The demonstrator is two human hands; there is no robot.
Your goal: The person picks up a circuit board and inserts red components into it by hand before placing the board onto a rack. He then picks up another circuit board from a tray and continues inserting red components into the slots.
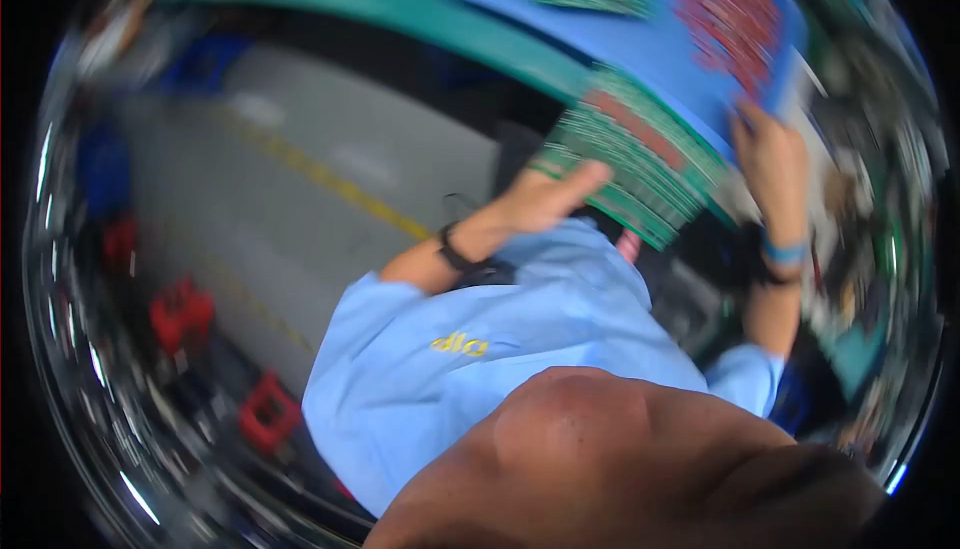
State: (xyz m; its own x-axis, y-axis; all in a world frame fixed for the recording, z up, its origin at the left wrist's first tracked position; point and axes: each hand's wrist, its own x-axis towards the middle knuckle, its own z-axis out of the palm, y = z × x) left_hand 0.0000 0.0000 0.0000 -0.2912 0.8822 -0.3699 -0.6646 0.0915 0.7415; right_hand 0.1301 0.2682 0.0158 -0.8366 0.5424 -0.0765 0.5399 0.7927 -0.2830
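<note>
Both hands on a stack of green circuit-board panels

Left hand point(545, 199) lies flat, fingers together, on the near-left edge of the stack point(630, 154); right hand point(770, 154) grips its far-right side under a blue tray point(640, 44).

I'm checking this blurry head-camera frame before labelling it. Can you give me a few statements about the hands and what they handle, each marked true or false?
1. The left hand rests on a fanned stack of green panels. True.
2. The right hand hangs free, away from everything. False: it is at the edge of the blue tray and the stack.
3. The right wrist carries a blue band. True.
4. The left wrist is bare. False: it wears a dark band.
5. The person wears a light blue shirt. True.
6. The floor's painted line is red. False: it is yellow.
</note>
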